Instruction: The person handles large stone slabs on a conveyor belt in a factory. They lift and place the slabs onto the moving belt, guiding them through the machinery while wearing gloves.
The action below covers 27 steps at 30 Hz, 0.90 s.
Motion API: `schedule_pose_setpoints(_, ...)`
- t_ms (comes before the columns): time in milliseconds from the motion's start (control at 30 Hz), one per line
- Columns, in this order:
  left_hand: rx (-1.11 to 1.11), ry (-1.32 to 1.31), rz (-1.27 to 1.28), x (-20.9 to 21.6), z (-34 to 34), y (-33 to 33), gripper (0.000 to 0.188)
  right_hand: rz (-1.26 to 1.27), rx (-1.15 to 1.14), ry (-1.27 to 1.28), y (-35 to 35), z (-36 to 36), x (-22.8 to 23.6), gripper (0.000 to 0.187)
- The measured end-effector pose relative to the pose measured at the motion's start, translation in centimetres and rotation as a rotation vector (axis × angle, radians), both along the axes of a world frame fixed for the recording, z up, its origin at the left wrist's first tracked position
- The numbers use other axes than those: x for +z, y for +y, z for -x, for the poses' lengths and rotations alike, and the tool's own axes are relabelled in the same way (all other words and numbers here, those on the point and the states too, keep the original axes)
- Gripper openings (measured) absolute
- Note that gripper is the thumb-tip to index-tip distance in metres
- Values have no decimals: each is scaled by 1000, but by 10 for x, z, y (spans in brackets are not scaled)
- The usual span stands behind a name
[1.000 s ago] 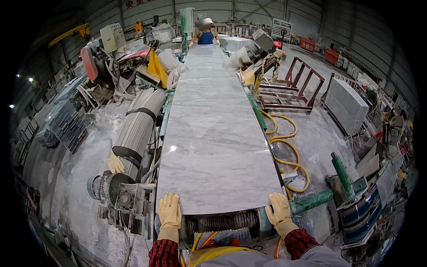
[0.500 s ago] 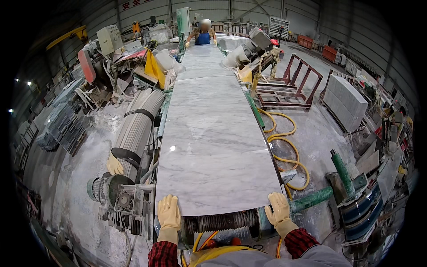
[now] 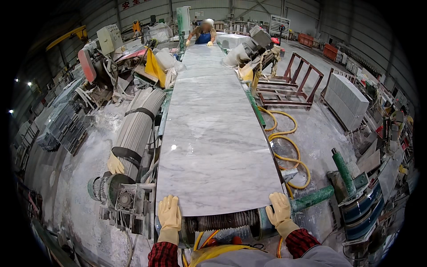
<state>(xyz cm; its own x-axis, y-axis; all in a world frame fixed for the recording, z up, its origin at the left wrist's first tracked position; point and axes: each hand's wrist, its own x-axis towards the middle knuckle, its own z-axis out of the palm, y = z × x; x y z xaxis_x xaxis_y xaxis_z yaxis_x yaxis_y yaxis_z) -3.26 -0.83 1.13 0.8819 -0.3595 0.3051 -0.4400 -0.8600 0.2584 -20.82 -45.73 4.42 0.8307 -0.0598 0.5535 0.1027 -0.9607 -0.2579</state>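
Note:
A long polished white marble slab (image 3: 215,164) with grey veins lies flat on a roller conveyor in front of me. My left hand (image 3: 169,214), in a cream rubber glove, rests at its near left corner with the fingers stretched forward. At the near right corner lies my right hand (image 3: 279,210), gloved alike, fingers extended and slightly spread. Neither hand is wrapped round anything. Below the slab's near edge shows a dark ribbed roller (image 3: 222,221). Beyond a thin seam, a second marble slab (image 3: 203,62) reaches to the far end, where a co-worker (image 3: 205,33) leans over it.
Left of the conveyor stand a motor (image 3: 100,188) and a strapped bundle of grey strips (image 3: 141,113) with a loose glove (image 3: 115,164). Yellow hoses (image 3: 297,153), a green post (image 3: 342,171) and a dark red rack (image 3: 289,86) are on the right.
The co-worker has bent further forward, and one of their hands has shifted inward onto the far slab's end. My hands stay almost where they were at the near corners.

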Motion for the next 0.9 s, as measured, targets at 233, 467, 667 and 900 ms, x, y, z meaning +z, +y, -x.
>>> schedule_pose_setpoints(233, -1, -115, -6, -12, 2, 3, 40, 40, 1, -66, 0, 4, -6, 44)
schedule_pose_setpoints(467, -17, -115, -2, -10, 4, 3, 40, 56, 1, -73, 2, 7, -3, 45)
schedule_pose_setpoints(667, -23, -124, -4, -9, 6, 3, 41, 36, -17, -28, 3, 10, -4, 46)
schedule_pose_setpoints(900, -4, -114, -12, -15, 8, 5, 41, 40, -25, -7, 4, 13, -3, 46)
